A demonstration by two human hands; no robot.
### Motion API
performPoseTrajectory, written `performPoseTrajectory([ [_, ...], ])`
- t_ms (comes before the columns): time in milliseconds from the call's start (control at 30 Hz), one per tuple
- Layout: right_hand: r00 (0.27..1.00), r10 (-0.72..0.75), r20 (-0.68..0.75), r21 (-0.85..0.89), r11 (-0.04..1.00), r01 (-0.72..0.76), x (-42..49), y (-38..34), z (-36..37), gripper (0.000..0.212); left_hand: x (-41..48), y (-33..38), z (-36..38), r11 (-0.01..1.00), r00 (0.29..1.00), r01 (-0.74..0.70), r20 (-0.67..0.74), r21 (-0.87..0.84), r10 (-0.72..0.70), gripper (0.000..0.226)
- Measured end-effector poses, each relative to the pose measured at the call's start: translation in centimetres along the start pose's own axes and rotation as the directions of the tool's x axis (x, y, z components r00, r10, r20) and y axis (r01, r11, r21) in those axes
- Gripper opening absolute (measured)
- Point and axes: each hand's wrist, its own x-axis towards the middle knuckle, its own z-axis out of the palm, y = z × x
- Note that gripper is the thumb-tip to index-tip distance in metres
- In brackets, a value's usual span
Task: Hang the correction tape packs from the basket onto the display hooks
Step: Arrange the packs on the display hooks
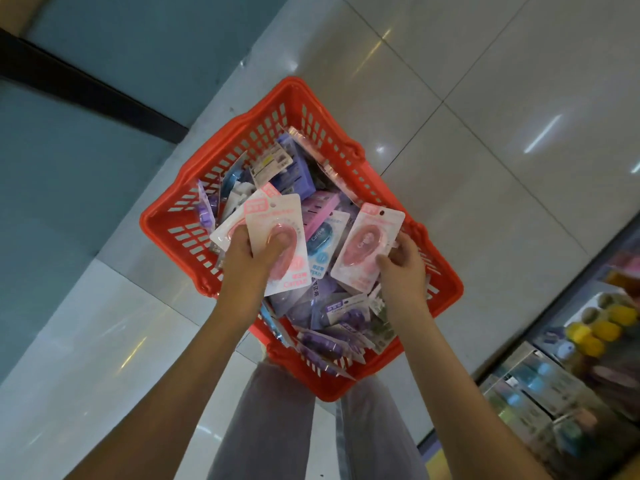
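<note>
Here, left hand (pixel 247 259) grips two pink packs (pixel 277 216), right hand (pixel 403 265) one pack (pixel 367 244)

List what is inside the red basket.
A pile of correction tape packs fills the red basket: mostly purple packs, a blue pack. The left hand and right hand hold pink packs over it. Lower packs and the floor are covered.

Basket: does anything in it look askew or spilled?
The packs lie jumbled at all angles in the basket, and a few poke over its near rim. None lies on the floor in view.
</note>
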Motion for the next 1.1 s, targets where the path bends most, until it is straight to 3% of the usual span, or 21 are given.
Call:
performPoseTrajectory([
  [133, 0.991, -0.056, 0.118, 0.191, 0.981, 0.033, -5.7, -5.1, -3.9, 0.041, -3.6, 5.4, 1.0, 0.998, 0.998, -0.061, 0.030, 0.019, 0.061, 0.044],
  [300, 0.902, -0.254, 0.350, 0.238, 0.955, 0.177, -14.8, -13.4, -7.9, 0.043, -12.0, 15.9, -0.1, 0.984, 0.942, -0.178, 0.293, 0.029, 0.162, 0.046],
  [367, 0.865, -0.329, 0.379, 0.273, 0.933, 0.235, -19.6, -17.4, -9.1, 0.041, -16.3, 20.4, -1.9, 0.972, 0.909, -0.236, 0.358, 0.021, 0.213, 0.051],
  [567, 0.763, -0.474, 0.440, 0.388, 0.866, 0.315, -35.2, -26.6, -9.8, 0.023, -29.9, 30.7, -8.2, 0.908, 0.834, -0.415, 0.377, -0.052, 0.403, 0.046],
  [767, 0.507, -0.653, 0.563, 0.368, 0.747, 0.554, -51.5, -29.2, -8.9, 0.045, -44.6, 33.5, -16.9, 0.805, 0.788, -0.585, 0.161, -0.100, 0.594, 0.052],
  [933, 0.292, -0.701, 0.651, 0.399, 0.642, 0.655, -65.4, -28.4, -7.2, 0.053, -57.3, 32.7, -25.6, 0.687, 0.691, -0.723, -0.074, -0.075, 0.719, 0.034],
  [1100, 0.072, -0.717, 0.694, 0.476, 0.531, 0.701, -78.2, -28.2, -4.1, 0.035, -67.4, 32.9, -35.1, 0.575, 0.567, -0.817, -0.251, -0.049, 0.785, 0.039],
])
